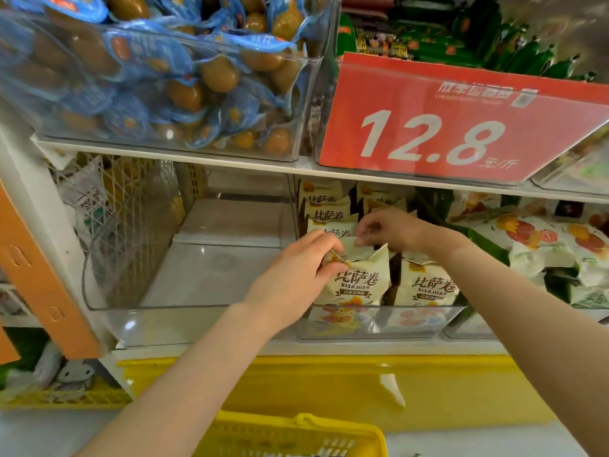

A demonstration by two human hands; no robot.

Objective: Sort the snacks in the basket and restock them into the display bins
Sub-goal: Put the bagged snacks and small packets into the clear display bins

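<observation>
Pinched at the top seam of the snack packet — left grip at 9 o'clock, right grip at 1 o'clock. Stands upright in the clear bin, twin packet at 3 o'clock. Probably light, puffy, slick — best held by that stiff seam.

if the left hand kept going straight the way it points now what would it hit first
Likely the right hand: its fingertips pinch the top of the same cream packet that the left hand grips. If it passes beneath, the row of packets behind. Depth is unclear.
</observation>
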